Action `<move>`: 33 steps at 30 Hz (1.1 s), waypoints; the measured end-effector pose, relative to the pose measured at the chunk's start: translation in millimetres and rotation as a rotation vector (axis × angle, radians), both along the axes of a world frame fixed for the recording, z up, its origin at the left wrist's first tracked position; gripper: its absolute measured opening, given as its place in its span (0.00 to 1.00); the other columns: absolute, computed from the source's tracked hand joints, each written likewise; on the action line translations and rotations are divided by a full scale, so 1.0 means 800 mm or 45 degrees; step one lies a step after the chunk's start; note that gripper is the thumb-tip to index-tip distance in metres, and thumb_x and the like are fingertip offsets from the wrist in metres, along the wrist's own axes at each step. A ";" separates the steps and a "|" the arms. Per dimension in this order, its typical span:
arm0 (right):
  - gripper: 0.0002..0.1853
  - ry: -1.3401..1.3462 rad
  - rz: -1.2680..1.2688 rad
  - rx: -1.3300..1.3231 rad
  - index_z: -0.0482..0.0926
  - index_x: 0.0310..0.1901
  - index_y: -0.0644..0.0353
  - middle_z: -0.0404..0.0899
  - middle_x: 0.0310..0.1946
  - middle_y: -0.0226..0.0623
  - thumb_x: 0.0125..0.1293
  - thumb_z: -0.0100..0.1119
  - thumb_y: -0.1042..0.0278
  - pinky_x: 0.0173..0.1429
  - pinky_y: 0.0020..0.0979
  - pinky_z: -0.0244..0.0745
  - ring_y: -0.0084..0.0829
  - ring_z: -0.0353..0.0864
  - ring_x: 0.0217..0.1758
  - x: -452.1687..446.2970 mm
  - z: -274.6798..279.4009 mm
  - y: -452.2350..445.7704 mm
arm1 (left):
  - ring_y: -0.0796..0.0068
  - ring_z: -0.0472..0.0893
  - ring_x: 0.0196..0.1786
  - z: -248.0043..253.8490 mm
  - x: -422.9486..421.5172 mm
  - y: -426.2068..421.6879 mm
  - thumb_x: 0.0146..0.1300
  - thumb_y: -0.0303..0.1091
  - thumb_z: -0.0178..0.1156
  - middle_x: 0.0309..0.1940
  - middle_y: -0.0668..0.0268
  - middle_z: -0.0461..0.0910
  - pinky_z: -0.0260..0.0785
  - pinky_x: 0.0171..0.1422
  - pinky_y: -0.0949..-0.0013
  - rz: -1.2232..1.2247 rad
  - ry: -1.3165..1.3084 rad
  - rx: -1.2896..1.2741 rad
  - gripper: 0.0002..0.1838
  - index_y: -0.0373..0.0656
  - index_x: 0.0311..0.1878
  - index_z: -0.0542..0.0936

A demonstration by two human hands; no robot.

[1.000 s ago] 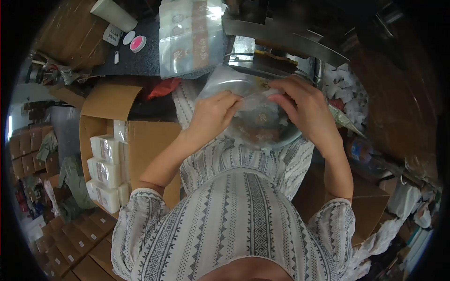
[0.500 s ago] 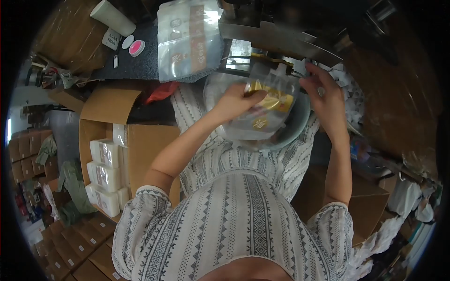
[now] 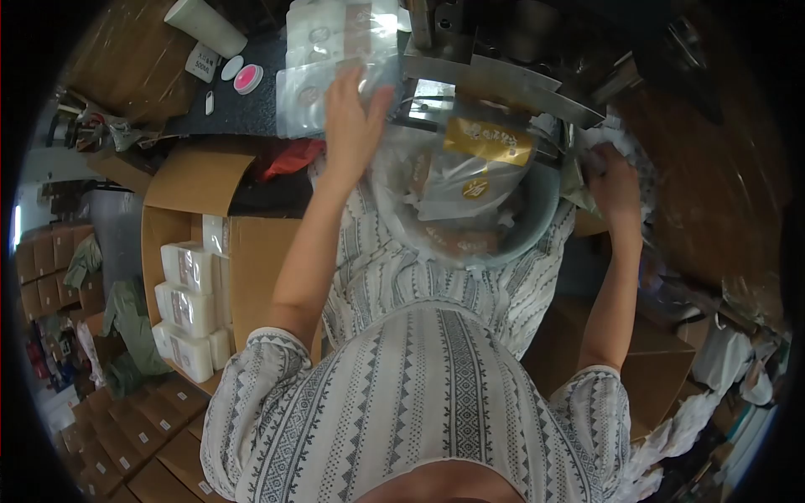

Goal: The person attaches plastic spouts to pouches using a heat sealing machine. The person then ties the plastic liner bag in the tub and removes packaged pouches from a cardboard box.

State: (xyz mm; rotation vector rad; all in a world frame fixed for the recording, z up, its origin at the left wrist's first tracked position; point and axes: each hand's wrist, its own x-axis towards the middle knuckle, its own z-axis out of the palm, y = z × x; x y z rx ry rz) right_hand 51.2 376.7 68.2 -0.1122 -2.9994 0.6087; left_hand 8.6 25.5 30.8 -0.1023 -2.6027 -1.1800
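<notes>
My left hand (image 3: 354,126) rests on the stack of clear printed bags (image 3: 319,80) on the dark table, its fingers spread. On my lap stands a round pale basin (image 3: 547,205) lined with clear plastic. A clear pouch with a yellow label (image 3: 482,168) lies over the basin, upper edge near the metal machine (image 3: 495,75). My right hand (image 3: 615,180) is at the right, beside a heap of white pieces (image 3: 637,142). Its fingers are bent, and whatever lies between them is too unclear to make out.
An open carton (image 3: 272,277) with packed white bundles (image 3: 189,310) stands at the left. On the table are a white cup (image 3: 205,27), a pink round container (image 3: 248,79) and a red bag (image 3: 292,159). Stacked brown boxes fill the lower left.
My left hand has left the yellow-labelled pouch and moved up-left to the bag stack. The pouch now lies over the basin. My right hand has moved right and down to the white heap.
</notes>
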 end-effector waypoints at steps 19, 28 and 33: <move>0.14 -0.025 0.263 -0.799 0.76 0.44 0.65 0.80 0.36 0.33 0.56 0.65 0.76 0.41 0.23 0.71 0.20 0.76 0.36 0.036 0.049 -0.058 | 0.53 0.76 0.48 -0.026 0.058 -0.074 0.54 0.24 0.61 0.44 0.58 0.79 0.67 0.52 0.60 -0.184 0.346 -0.481 0.20 0.41 0.52 0.77; 0.15 0.415 0.753 -0.480 0.78 0.45 0.61 0.80 0.37 0.37 0.54 0.66 0.75 0.42 0.32 0.75 0.33 0.79 0.36 0.031 0.066 -0.141 | 0.58 0.78 0.28 0.047 0.116 0.009 0.54 0.26 0.62 0.28 0.62 0.76 0.69 0.31 0.65 -0.141 0.245 -0.265 0.05 0.41 0.35 0.81; 0.16 0.335 0.911 -0.433 0.77 0.45 0.62 0.80 0.38 0.39 0.53 0.65 0.74 0.44 0.35 0.74 0.39 0.78 0.41 0.033 0.067 -0.137 | 0.58 0.78 0.29 0.057 0.121 0.028 0.55 0.27 0.62 0.26 0.61 0.76 0.69 0.31 0.63 -0.357 0.156 -0.259 0.05 0.41 0.35 0.81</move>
